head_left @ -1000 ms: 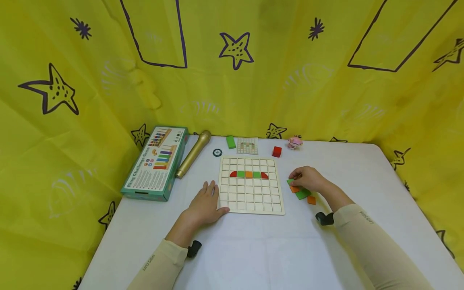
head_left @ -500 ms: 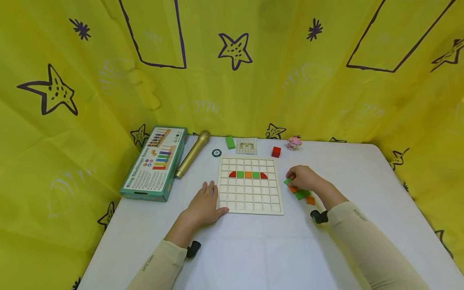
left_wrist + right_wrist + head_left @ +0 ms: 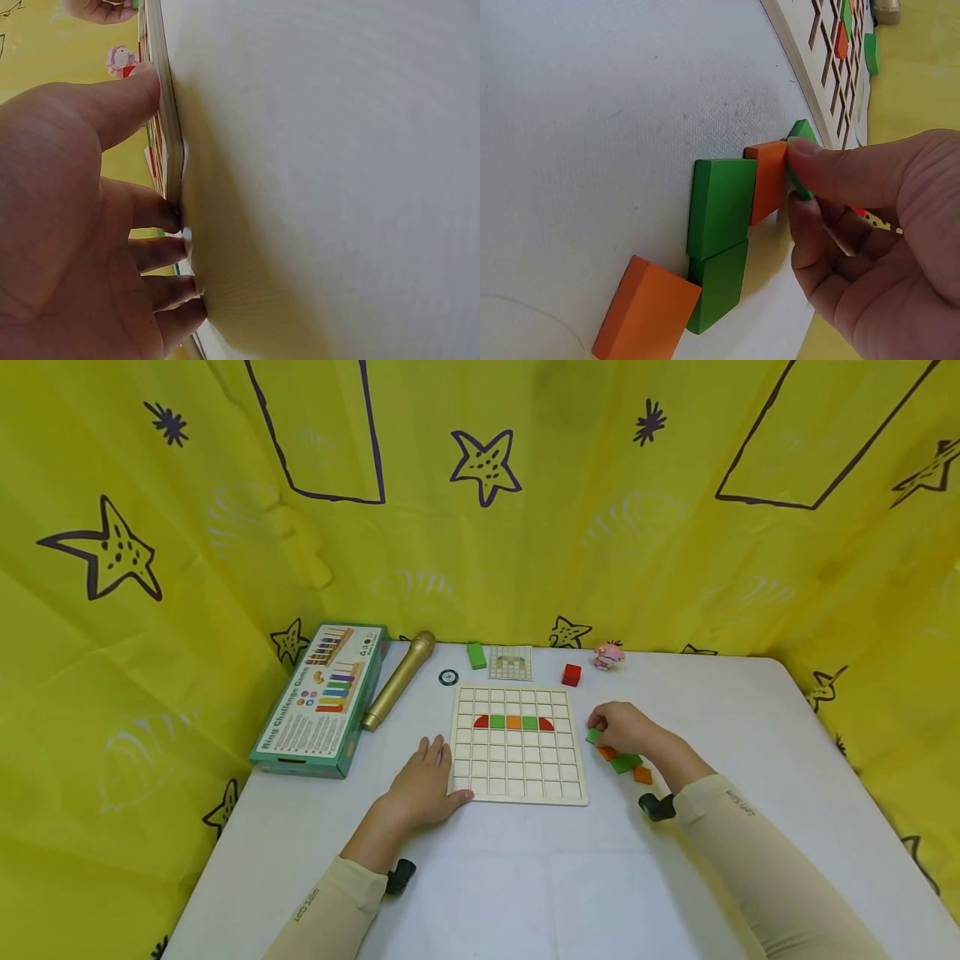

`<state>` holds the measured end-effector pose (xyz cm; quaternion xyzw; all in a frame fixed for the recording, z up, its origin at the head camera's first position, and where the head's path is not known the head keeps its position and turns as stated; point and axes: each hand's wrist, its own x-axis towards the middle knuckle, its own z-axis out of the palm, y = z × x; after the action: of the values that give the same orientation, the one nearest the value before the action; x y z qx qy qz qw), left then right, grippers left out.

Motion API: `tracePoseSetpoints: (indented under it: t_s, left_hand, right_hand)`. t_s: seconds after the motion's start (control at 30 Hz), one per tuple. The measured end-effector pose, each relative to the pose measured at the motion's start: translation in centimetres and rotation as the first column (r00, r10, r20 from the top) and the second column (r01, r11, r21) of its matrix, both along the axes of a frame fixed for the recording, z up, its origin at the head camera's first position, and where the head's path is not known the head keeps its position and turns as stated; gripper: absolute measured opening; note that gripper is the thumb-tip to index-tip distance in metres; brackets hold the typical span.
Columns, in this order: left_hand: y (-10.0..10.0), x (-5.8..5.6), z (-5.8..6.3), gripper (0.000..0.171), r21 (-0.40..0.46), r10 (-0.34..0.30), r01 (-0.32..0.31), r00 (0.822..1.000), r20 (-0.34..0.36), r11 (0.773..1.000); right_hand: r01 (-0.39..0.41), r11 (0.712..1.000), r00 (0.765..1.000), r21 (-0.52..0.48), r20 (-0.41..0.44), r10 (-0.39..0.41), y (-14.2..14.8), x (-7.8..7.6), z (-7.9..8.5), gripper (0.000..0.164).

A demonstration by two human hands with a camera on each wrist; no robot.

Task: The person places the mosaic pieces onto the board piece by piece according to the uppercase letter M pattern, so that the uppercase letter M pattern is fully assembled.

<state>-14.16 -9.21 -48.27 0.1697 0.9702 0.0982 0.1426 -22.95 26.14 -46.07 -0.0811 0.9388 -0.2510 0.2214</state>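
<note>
In the head view my left hand (image 3: 423, 785) rests at the near left corner of a wooden grid board (image 3: 517, 772). Its thumb lies on the board's edge and its straight fingers reach the table, as the left wrist view shows. Across one row of the board run red, green and orange tiles (image 3: 513, 722). To the right of the board, my right hand (image 3: 628, 727) pinches a green tile (image 3: 802, 131) between thumb and index finger. Beside that tile lie an orange tile (image 3: 769, 180), two green tiles (image 3: 724, 206) and another orange tile (image 3: 646, 315).
Behind the board lie a pattern card (image 3: 511, 663), a green block (image 3: 477, 656), a red cube (image 3: 572, 675), a round dark token (image 3: 448, 677) and a pink figurine (image 3: 609, 656). A gold microphone (image 3: 400, 681) and a game box (image 3: 322, 700) sit at the left. Yellow curtain surrounds the table.
My right hand has shifted slightly left toward the board, and the green tile in its fingers now shows farther from the orange one. The left hand has stayed in place.
</note>
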Motion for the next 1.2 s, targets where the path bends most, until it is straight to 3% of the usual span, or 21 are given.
tracePoseSetpoints:
  t_s: [0.43, 0.7, 1.2]
  left_hand:
    - [0.0, 0.2, 0.0, 0.09, 0.008, -0.007, 0.007, 1.0, -0.001, 1.0]
    - [0.0, 0.1, 0.1, 0.09, 0.005, -0.007, 0.007, 1.0, -0.003, 1.0]
    - [-0.1, 0.2, 0.2, 0.089, 0.007, -0.005, 0.005, 1.0, -0.004, 1.0]
  right_hand:
    - [-0.025, 0.994, 0.998, -0.105, -0.059, 0.019, 0.7, 0.3, -0.8, 0.018]
    - [0.058, 0.99, 0.993, -0.128, -0.092, -0.07, 0.8, 0.0, -0.3, 0.017]
    - [-0.01, 0.98, 0.992, -0.198, -0.126, -0.016, -2.1, -0.7, 0.3, 0.014]
